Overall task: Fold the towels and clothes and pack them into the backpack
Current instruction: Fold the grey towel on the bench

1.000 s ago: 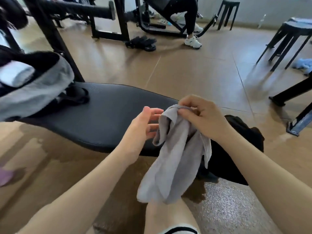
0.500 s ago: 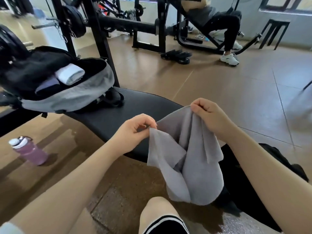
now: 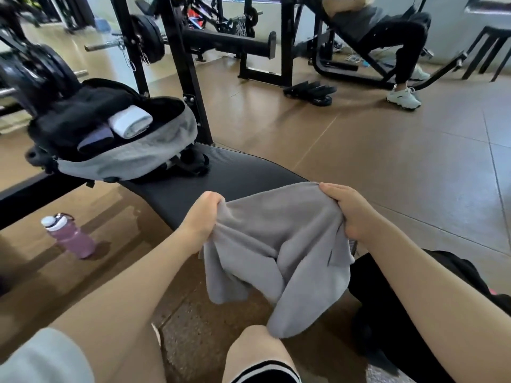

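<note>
My left hand [image 3: 203, 217] grips one upper corner of the grey towel [image 3: 279, 252], fingers curled over the cloth so that the fingertips are hidden in the fold. My right hand [image 3: 347, 211] grips the opposite upper corner in the same closed fist, knuckles up. Between the two fists the top edge of the towel runs nearly taut; below them the cloth hangs in loose folds, its lowest point touching my knee [image 3: 257, 344]. Beyond my fingers lies the black bench pad [image 3: 221, 178], over whose near end the towel is held. Further along the pad, ahead of and outward from my left hand, rests the grey and black backpack [image 3: 124, 158], its main compartment open upward. Inside it, a rolled white towel [image 3: 130, 124] lies beside a dark folded garment [image 3: 95, 140]. On the floor outward from my left forearm stands a pink bottle [image 3: 70, 236] with a white cap, tilted. Under my right forearm lies a heap of black clothing [image 3: 409, 313]. Far beyond my right hand, another person [image 3: 387, 31] sits on a gym machine.
</note>
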Demonstrator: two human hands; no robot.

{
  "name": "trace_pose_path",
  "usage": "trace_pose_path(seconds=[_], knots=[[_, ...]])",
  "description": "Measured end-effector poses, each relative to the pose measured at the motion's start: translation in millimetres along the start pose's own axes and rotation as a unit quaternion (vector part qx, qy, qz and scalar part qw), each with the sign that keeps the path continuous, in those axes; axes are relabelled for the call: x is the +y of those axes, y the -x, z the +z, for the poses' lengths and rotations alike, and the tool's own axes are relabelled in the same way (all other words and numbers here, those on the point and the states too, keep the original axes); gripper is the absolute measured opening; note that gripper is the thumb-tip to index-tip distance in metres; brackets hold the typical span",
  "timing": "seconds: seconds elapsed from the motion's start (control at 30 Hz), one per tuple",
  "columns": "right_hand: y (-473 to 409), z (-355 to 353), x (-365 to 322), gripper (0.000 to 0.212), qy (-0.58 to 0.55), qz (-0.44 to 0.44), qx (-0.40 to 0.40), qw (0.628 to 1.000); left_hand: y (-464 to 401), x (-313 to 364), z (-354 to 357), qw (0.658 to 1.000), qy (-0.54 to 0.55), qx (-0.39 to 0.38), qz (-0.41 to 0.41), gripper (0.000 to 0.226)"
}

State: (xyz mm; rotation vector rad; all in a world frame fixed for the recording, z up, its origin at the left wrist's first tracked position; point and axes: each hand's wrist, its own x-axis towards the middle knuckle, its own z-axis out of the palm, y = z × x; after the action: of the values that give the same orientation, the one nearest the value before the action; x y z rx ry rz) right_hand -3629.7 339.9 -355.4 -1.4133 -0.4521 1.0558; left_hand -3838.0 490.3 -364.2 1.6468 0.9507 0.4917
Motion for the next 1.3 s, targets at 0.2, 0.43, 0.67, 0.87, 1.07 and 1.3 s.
trace_pose_path(seconds=[0.2, 0.43, 0.67, 0.87, 1.07, 1.3], knots=[[-26, -25, -5, 0.021, 0.033, 0.033, -0.037, 0.998, -48, 28, -28, 0.921, -0.35, 0.036, 0.167, 0.025], [-108, -53, 3, 0.014, 0.47, -0.008, 0.268, 0.841, -146, -3, -2, 0.82, -0.514, -0.011, 0.252, 0.058], [-165, 54, 20, 0.035, 0.589, -0.146, 0.108, 0.788, -133, -82, -41, 0.888, -0.441, 0.008, 0.125, 0.053], [-231, 180, 37, 0.031, 0.585, -0.2, -0.038, 0.785, -106, -113, -108, 0.909, -0.386, 0.157, 0.011, 0.046], [-272, 218, 53, 0.016, 0.585, -0.158, -0.013, 0.796, -108, -134, -126, 0.972, -0.091, 0.177, -0.122, 0.065], [-274, 194, 34, 0.009, 0.449, -0.191, 0.039, 0.872, -100, -130, -140, 0.961, -0.138, 0.075, -0.228, 0.068]])
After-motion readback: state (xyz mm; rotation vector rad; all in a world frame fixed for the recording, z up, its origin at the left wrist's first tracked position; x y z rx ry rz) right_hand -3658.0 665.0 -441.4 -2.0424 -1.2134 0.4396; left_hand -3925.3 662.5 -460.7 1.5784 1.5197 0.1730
